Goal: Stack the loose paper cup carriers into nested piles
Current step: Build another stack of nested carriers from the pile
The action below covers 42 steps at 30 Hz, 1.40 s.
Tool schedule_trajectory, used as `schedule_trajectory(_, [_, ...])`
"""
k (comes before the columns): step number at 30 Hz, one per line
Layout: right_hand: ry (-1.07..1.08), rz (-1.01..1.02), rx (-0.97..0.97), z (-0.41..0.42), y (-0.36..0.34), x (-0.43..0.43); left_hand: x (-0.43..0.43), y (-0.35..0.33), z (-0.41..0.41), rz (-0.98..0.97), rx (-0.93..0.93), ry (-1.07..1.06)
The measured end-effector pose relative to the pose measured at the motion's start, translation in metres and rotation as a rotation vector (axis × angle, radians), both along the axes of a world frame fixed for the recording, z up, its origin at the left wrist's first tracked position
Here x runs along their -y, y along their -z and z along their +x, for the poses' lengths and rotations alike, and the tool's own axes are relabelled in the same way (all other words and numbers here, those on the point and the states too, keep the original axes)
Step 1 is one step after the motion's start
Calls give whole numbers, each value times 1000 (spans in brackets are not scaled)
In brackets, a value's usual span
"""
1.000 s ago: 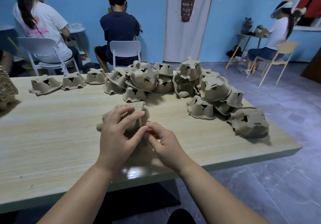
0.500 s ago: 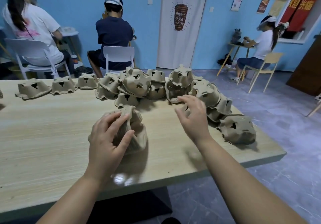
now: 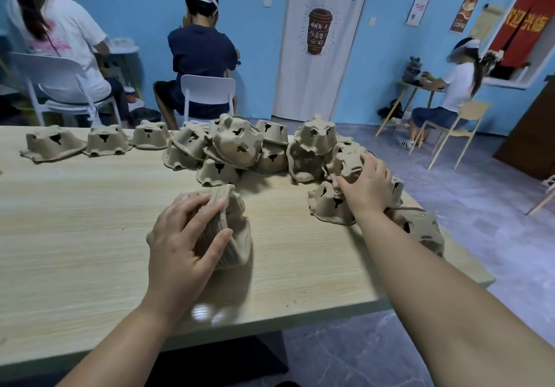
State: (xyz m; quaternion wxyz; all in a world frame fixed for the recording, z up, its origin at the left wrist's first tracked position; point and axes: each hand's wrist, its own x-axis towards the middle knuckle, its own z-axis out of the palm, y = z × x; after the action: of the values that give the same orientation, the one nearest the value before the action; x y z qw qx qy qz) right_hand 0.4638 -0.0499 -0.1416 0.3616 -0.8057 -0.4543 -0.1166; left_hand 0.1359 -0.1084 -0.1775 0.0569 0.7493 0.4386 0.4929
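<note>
Your left hand (image 3: pixel 183 245) grips the pile (image 3: pixel 237 236) in front of you. Your right hand (image 3: pixel 368 186) curls round a carrier (image 3: pixel 345 161) far right; the pile lies left, nearer you.

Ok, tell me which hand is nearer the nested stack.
Left. The left hand grips the nested stack; the right hand is away to its right, grasping a loose carrier.

Worn on the head, wide-angle, facing forward and down across the wooden table (image 3: pixel 75 236); close over left hand (image 3: pixel 180 248) and right hand (image 3: pixel 368 186), reaching to the blue back wall (image 3: pixel 135 2).
</note>
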Motion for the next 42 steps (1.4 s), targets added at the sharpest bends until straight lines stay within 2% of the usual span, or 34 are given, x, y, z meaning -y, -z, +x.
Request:
schedule_trajectory(4, [-95,169,-89,-6,-1,13,1,0,1,-4,-6,-4])
schedule_trajectory(8, [-274,312,-326,-33,-12,43,1,1,0,-16,6,3])
schedule_trajectory(10, [-437,376,-548,-53,-16,62,2,1,-1,-18,13,6])
schedule_trajectory(13, [-615,356,-1068,-84,-4,86,3,0,-2,-27,21,15])
schedule_trajectory(17, [-559,127,-1601,-120,22,99,4,-1,-3,-37,19,21])
schedule_trajectory(19, [-576,10,-1696,-128,26,100,4,-1,-3,-42,24,19])
schedule_trajectory(20, [-583,-51,-1667,-130,27,99,4,-1,-3,-43,28,20])
schedule_trajectory(22, [-537,-115,-1472,-128,29,95,4,-1,-3,-34,36,22])
schedule_trajectory(24, [-453,-92,-1184,-124,27,95,4,0,-2,-31,40,19])
schedule_trajectory(26, [-471,-10,-972,-122,22,98,3,0,-2,-32,39,16])
schedule_trajectory(30, [-607,-16,-773,-125,23,99,3,1,-2,-31,45,22])
schedule_trajectory(32, [-587,31,-754,-125,26,95,3,1,-3,-36,49,25])
schedule_trajectory(38, [-438,125,-1131,-95,26,87,8,2,-9,-50,71,41])
schedule_trajectory(40, [-398,112,-1082,-85,28,83,10,2,-9,-60,62,38])
schedule_trajectory(42, [-363,75,-843,-80,27,80,10,2,-9,-71,50,39])
